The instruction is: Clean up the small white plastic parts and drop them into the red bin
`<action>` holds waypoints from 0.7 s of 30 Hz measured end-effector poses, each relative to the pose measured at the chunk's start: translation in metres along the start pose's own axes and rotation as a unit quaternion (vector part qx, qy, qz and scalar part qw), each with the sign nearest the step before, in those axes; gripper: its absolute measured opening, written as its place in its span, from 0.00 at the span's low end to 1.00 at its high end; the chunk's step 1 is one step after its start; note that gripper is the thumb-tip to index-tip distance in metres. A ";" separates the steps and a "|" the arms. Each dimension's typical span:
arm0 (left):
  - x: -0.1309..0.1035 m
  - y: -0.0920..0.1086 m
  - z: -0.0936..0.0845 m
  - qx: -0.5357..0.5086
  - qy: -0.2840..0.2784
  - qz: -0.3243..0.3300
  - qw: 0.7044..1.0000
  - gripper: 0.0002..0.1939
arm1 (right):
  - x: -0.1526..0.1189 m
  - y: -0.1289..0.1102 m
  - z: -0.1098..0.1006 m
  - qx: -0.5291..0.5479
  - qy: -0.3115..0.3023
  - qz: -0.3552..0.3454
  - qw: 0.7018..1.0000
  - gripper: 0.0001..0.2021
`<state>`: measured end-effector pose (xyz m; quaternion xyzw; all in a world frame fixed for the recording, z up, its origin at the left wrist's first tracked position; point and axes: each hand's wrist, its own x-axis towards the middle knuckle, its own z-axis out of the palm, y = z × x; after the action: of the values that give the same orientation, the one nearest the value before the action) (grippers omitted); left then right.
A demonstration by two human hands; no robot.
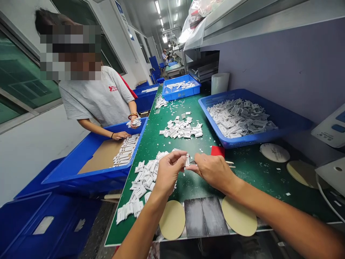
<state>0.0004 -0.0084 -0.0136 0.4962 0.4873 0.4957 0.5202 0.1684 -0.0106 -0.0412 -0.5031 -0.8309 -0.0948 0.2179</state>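
My left hand [171, 168] pinches a small white plastic part [187, 160] between thumb and fingers, above the green table [188, 185]. Close on its right, my right hand [212, 169] is closed round a thin tool whose narrow metal tip [192, 162] points at the part; most of the tool is hidden in the fingers. A heap of similar white parts [147, 176] lies left of and beyond my left hand. Farther back on the table is a second pile [183, 127].
A blue basket [229, 142] full of white parts stands at the right; another blue tray [181, 95] is farther back. At the left, a person [94, 97] handles white pieces over a blue bin [67, 162]. Round yellow discs [172, 220] lie at the front edge.
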 end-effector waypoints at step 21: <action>-0.001 -0.001 0.002 0.010 0.047 0.031 0.998 0.17 | 0.001 -0.003 -0.006 0.140 -0.019 -0.059 0.988 0.27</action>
<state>0.0026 -0.0098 -0.0144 0.4924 0.5002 0.5298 0.4760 0.1674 -0.0138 -0.0352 -0.4197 -0.8681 0.0194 0.2643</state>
